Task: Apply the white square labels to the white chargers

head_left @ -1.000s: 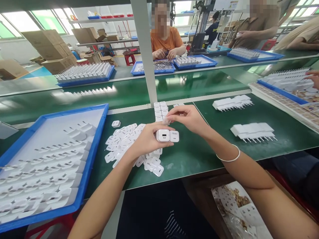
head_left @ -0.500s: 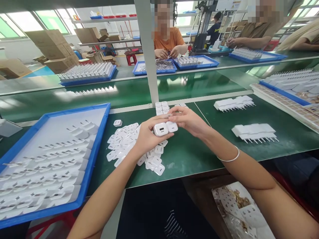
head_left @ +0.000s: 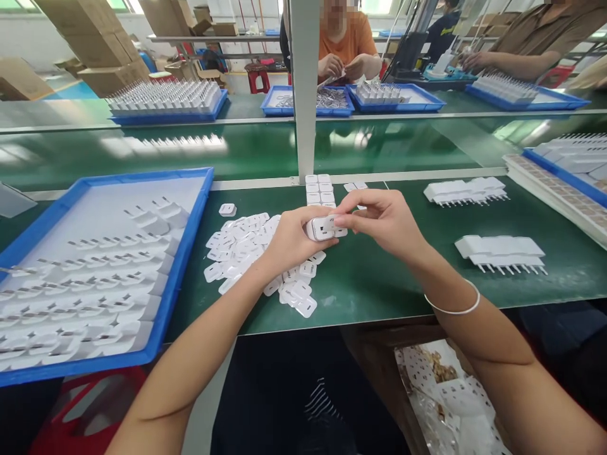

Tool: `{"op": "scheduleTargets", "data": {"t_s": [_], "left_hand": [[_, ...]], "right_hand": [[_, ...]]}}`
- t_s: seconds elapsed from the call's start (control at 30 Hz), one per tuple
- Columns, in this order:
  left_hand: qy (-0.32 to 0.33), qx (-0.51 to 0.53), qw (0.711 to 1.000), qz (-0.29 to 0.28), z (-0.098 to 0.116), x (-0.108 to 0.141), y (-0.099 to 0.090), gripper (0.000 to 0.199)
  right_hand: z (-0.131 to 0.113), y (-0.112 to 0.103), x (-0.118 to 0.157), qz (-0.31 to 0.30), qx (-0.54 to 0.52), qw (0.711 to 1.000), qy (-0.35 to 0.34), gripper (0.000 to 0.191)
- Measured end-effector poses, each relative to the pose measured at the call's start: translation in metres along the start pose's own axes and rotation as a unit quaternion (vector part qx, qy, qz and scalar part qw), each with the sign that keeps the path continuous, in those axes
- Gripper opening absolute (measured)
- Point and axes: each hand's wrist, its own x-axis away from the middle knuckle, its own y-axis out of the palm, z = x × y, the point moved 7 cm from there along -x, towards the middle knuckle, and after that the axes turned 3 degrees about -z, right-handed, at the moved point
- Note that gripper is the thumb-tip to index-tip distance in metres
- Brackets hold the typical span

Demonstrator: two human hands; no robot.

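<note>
My left hand (head_left: 294, 239) is wrapped around white charger bodies (head_left: 315, 230), with their port ends facing me. Thumb and forefinger of my right hand (head_left: 386, 221) pinch a small white slotted faceplate (head_left: 328, 224) in front of these port ends. Whether the plate touches them, I cannot tell. Below and left of my hands lies a loose pile of white faceplates (head_left: 241, 243) on the green bench. Just behind my hands stands a block of white charger pieces (head_left: 319, 188) in rows, partly hidden by my fingers.
A blue-rimmed tray (head_left: 208, 196) of pronged white chargers is at left. Two charger rows (head_left: 502, 246) lie at right, near another tray (head_left: 569, 167). A white post (head_left: 305, 95) rises ahead. Co-workers sit across the bench. An open box (head_left: 446, 385) is below the edge.
My right hand has drawn back slightly and now holds a slotted faceplate before the charger ends. The view has tilted down and shifted left.
</note>
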Motion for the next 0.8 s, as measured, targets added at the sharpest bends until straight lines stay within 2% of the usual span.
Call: {"op": "scheduleTargets", "data": {"t_s": [0.2,0.37,0.67,0.8], "left_hand": [[-0.014,0.018,0.999,-0.031,0.007,0.0,0.005,0.022],[-0.024,0.009,1.0,-0.017,0.005,0.001,0.004,0.03],[-0.025,-0.002,0.999,-0.021,0.004,0.001,0.006,0.026],[-0.016,-0.007,1.0,-0.017,0.005,0.001,0.005,0.023]], "right_hand": [[0.003,0.011,0.001,-0.026,-0.036,0.998,0.036,0.007],[0.009,0.015,0.001,-0.035,-0.061,0.997,0.043,0.006],[0.012,0.015,0.001,-0.019,-0.043,0.998,0.041,0.005],[0.011,0.015,0.003,0.007,-0.014,0.999,0.037,0.013]]}}
